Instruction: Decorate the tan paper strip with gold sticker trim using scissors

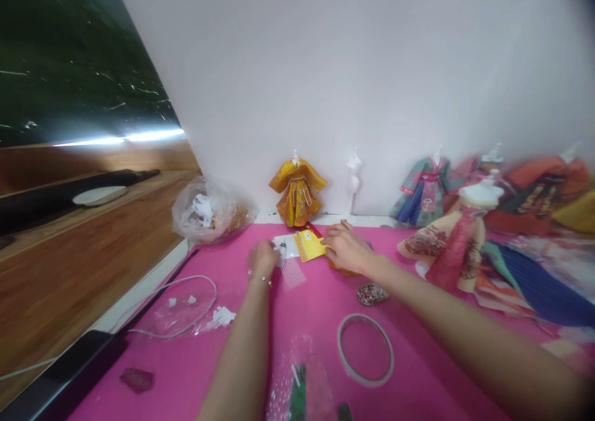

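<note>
My left hand (pixel 263 260) is curled into a loose fist near the far edge of the pink table (pixel 260 322), its fingers closed on a small white item (pixel 281 252) I cannot make out. My right hand (pixel 346 247) lies on a yellow paper piece (pixel 310 245), pinching its right edge with fingers together. Under and beside the yellow paper lie a white sheet and a small strip of clear dotted stickers (pixel 292 274). Behind them, a small mannequin in a yellow-orange paper robe (pixel 297 191) stands by the wall.
A clear plastic bag (pixel 209 213) of scraps sits at back left. A bare white mannequin (pixel 354 176) and several dressed paper-costume mannequins (pixel 458 235) stand at the right. A tape ring (pixel 365 348), a patterned scrap (pixel 372 294), a clear round lid (pixel 179 306) and a dark tablet edge (pixel 60 371) lie nearer me.
</note>
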A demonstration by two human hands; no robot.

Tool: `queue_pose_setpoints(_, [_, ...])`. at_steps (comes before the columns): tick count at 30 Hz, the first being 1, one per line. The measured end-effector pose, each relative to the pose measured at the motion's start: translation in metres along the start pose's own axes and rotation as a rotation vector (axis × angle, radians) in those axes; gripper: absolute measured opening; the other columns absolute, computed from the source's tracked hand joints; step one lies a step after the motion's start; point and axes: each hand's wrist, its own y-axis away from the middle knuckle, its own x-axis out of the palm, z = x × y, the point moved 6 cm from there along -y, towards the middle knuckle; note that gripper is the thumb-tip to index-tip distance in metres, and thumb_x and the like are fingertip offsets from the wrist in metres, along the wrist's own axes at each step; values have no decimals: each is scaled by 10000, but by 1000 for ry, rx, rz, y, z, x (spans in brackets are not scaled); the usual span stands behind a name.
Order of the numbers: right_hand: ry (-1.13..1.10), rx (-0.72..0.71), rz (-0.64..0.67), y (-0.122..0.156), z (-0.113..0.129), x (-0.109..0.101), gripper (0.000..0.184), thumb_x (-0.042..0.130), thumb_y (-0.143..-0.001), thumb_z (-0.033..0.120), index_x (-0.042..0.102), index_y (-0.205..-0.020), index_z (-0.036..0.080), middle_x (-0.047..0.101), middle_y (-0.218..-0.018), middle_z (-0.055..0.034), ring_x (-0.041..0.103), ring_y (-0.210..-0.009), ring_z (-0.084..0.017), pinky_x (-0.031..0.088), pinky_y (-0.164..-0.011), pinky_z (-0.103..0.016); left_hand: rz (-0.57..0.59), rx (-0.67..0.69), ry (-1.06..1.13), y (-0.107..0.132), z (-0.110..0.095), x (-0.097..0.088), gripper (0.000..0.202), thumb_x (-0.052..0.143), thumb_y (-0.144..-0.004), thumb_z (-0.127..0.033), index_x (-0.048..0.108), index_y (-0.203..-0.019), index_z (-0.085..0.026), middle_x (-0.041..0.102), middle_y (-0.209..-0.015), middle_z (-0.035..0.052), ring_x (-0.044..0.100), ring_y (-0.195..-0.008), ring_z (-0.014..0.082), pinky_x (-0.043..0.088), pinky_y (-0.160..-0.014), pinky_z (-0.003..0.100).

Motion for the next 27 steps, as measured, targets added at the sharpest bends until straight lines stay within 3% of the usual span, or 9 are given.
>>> queue_pose_setpoints(3, [-28, 4, -36, 7, -3, -9, 295, 611, -953, 351, 622, -1194, 181, 612, -1266, -89, 601, -1127, -247, 493, -961, -493, -67, 7, 2, 0, -7, -9, 284, 643, -946, -314, 622, -1207, -205, 628, -1250, 86, 640, -1076, 250, 548, -892, 439])
queue_pose_setpoints(9, [-94, 39, -102, 38, -13, -33, 161, 621, -937, 287, 685, -1032, 173, 685, -1122, -57, 597, -1130, -238, 380, -1056, -522, -277, 79, 37, 5, -36, -54, 315, 617, -959, -336, 606, -1235, -184, 610, -1288, 101, 620, -1116, 267, 524, -935, 490])
queue_pose_setpoints(12, [-134, 53, -132, 60, -16, -44, 165, 583, -908, 175, 725, -987, 204, 730, -1019, -46, 599, -1100, -224, 253, -1129, -497, -278, 104, 18, 7, -42, -60, 317, 628, -952, -331, 611, -1227, -175, 610, -1288, 101, 613, -1130, 275, 514, -946, 505])
queue_pose_setpoints(14, [-155, 55, -142, 76, -17, -49, 210, 557, -892, 152, 737, -970, 228, 742, -988, -42, 609, -1052, -216, 235, -1130, -472, -243, 98, -26, 7, -41, -55, 308, 635, -948, -324, 616, -1218, -177, 614, -1282, 99, 615, -1127, 273, 517, -944, 500])
queue_pose_setpoints(21, [-154, 37, -89, 121, -5, -58, 241, 513, -918, 149, 731, -996, 216, 729, -1002, -74, 630, -986, -219, 429, -933, -393, -171, 39, -113, 8, -29, -33, 318, 646, -943, -321, 609, -1226, -182, 625, -1253, 93, 640, -1078, 260, 547, -894, 462])
queue_pose_setpoints(25, [-111, -65, 43, 106, 27, -42, 149, 550, -947, 158, 693, -983, 178, 695, -1088, -69, 638, -1001, -184, 502, -889, -348, -248, 49, -94, 13, -36, -45, 297, 637, -948, -327, 622, -1205, -180, 629, -1253, 93, 631, -1100, 264, 532, -921, 478])
queue_pose_setpoints(27, [-73, -132, 120, 84, 48, -26, 165, 607, -956, 290, 659, -1043, 161, 675, -1083, -54, 649, -966, -191, 538, -860, -405, -303, 68, -65, 13, -42, -57, 295, 626, -954, -335, 624, -1200, -172, 634, -1246, 96, 634, -1093, 262, 530, -925, 485])
